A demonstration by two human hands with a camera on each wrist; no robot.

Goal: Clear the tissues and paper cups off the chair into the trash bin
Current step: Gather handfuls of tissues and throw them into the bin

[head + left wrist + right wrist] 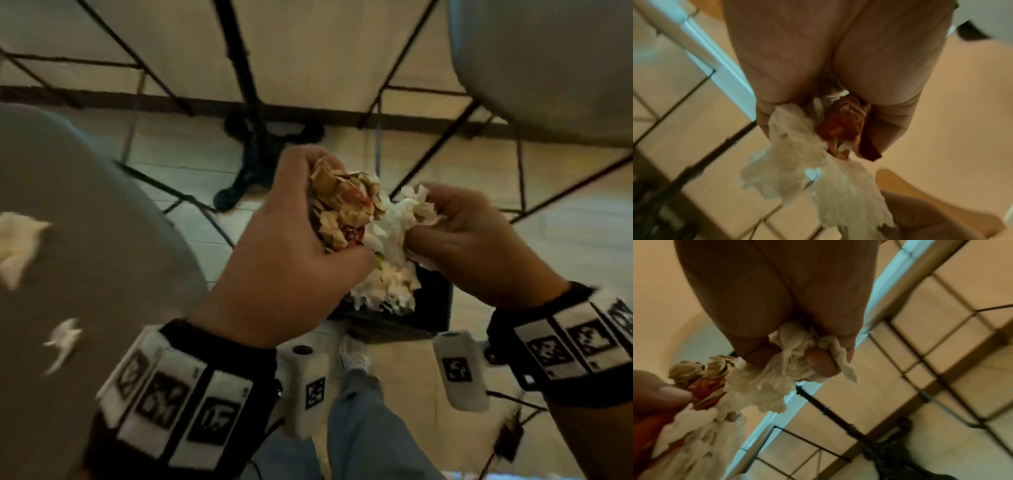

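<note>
Tissues point(394, 222) and a crushed paper cup point(339, 205) sat bunched between both hands at the centre of the head view, directly above the black trash bin point(431, 301), whose mouth already showed white paper. The left hand point(291, 246) was curled tight round the brown-and-red cup, with tissue trailing from its grip in the left wrist view. The right hand point(472, 246) was closed on a white wad, thumb and fingers point(820, 363) pinching it in the right wrist view.

At the left edge of the head view, the round grey chair seat point(85, 240) carried two loose tissue scraps, one at mid left point(17, 243) and one lower down point(63, 337). A second rounded grey surface point(548, 68) filled the upper right corner.

The floor point(565, 222) was pale tile with dark grout lines. A black pedestal base point(253, 154) stood on it in the upper centre, with thin dark metal legs point(435, 150) crossing nearby. A dark skirting strip ran below a light wall point(308, 51) across the top of the frame. Blue trousers point(359, 428) showed at the bottom centre.
</note>
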